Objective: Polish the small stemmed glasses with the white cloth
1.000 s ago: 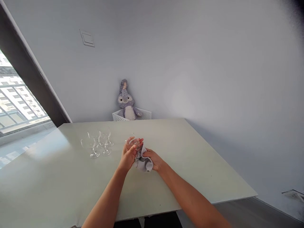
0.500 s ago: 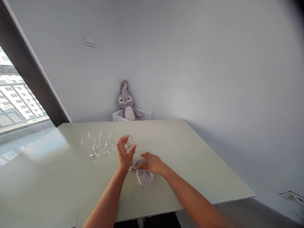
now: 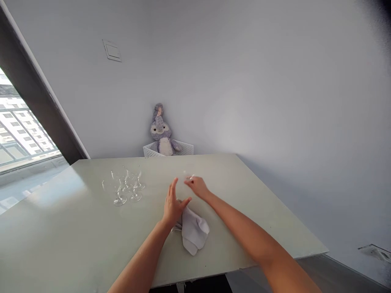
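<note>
Recording hands first: our left hand (image 3: 173,208) is standing wide, thumb and fingers well apart, and we are seeing nothing in its grasp. Our right hand (image 3: 198,187) is pinching narrowly around a clear glass (image 3: 190,178), which is blurring at the fingertips, so we are leaving its tilt and the gripped part undetermined. This glass is showing beyond the cloth (image 3: 194,232), over the middle of the surface (image 3: 91,244); whether it is touching the surface, we are not managing to tell. The cloth, pale grey, is lying crumpled, its upper end partly behind the left hand; contact between them we are marking uncertain. Off to the left, a cluster of stemmed glasses (image 3: 136,197) is standing upright, well apart from both hands.

Handling estimate: we are judging the glass light, stiff and fragile, its smooth wall probably slippery. Assuming it is matching the cluster, we are favouring a gentle hold on the stem or just under the bowl, and we are avoiding the thin rim, a likely chipping point. We are rating the cloth soft, limp and forgiving; a gathered middle fold is offering better purchase than a loose edge.
</note>
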Available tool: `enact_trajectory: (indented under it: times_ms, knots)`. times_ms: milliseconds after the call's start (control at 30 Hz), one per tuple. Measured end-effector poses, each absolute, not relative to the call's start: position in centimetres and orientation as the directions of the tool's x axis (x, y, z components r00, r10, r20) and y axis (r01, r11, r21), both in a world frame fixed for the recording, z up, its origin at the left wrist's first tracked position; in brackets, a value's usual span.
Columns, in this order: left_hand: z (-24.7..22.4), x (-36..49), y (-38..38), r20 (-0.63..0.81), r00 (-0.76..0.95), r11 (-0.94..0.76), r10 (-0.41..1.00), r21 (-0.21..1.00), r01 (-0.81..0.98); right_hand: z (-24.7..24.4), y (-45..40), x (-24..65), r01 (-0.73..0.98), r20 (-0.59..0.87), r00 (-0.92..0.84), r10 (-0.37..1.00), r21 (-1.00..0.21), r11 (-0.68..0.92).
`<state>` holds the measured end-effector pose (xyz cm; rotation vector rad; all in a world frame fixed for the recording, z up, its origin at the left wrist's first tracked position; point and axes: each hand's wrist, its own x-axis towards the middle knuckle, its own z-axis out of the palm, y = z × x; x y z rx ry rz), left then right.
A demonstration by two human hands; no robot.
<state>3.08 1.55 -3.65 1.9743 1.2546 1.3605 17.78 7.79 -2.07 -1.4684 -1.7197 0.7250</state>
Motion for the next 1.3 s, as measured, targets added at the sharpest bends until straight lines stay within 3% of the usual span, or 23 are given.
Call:
enact_trajectory:
  times_ms: [133, 300, 467, 667, 767, 867, 900, 967, 1033, 1067, 1200, 1300]
  knots:
    - [-4.3, 3.6, 1.3, 0.31, 0.331, -0.45, 0.891, 0.691, 0.565, -2.6, 11.8, 24.8, 0.661, 0.156, 0.239, 0.959, -0.749, -0.043]
    - [-4.7, 3.9, 1.2, 0.299, 0.381, -0.474, 0.875, 0.692, 0.545, -4.0, 14.5, 31.2, 0.648, 0.085, 0.475, 0.876, -0.708, -0.282]
    - [-4.8, 3.8, 1.4, 0.278, 0.404, -0.478, 0.872, 0.666, 0.572, -5.4, 16.2, 33.2, 0.607, 0.022, 0.555, 0.832, -0.695, -0.386]
    - [-5.2, 3.8, 1.6, 0.323, 0.374, -0.484, 0.869, 0.712, 0.509, -5.7, 17.3, 33.4, 0.6, 0.0, 0.551, 0.834, -0.695, -0.397]
    - [-5.0, 4.0, 1.7, 0.42, 0.194, -0.461, 0.886, 0.76, 0.459, -5.8, 16.7, 33.3, 0.599, 0.008, 0.547, 0.837, -0.702, -0.385]
    - [-4.3, 3.5, 2.0, 0.469, -0.275, -0.404, 0.84, 0.877, 0.26, -5.9, 15.1, 33.3, 0.579, 0.021, 0.562, 0.827, -0.723, -0.376]
    - [-4.0, 3.0, 2.2, 0.4, -0.448, -0.391, 0.799, 0.913, 0.118, -5.9, 14.3, 33.3, 0.571, 0.022, 0.563, 0.826, -0.733, -0.369]
    - [-3.3, 1.7, 2.7, 0.103, -0.687, -0.374, 0.719, 0.89, -0.259, -5.8, 12.8, 32.9, 0.559, 0.025, 0.546, 0.837, -0.756, -0.341]
    - [-2.7, 0.0, 3.4, -0.263, -0.666, -0.332, 0.698, 0.706, -0.626, -5.6, 11.1, 32.0, 0.559, 0.035, 0.495, 0.868, -0.778, -0.288]
    - [-2.5, -0.9, 3.8, -0.339, -0.63, -0.304, 0.699, 0.656, -0.691, -5.3, 10.2, 31.3, 0.565, 0.043, 0.455, 0.89, -0.786, -0.251]
    - [-2.2, -3.5, 4.9, -0.452, -0.507, -0.223, 0.734, 0.544, -0.809, -4.1, 6.7, 26.8, 0.597, 0.067, 0.208, 0.976, -0.799, -0.072]
    - [-2.2, -4.5, 5.5, -0.441, -0.422, -0.219, 0.792, 0.441, -0.87, -3.3, 4.2, 22.6, 0.704, 0.095, -0.051, 0.994, -0.703, 0.104]
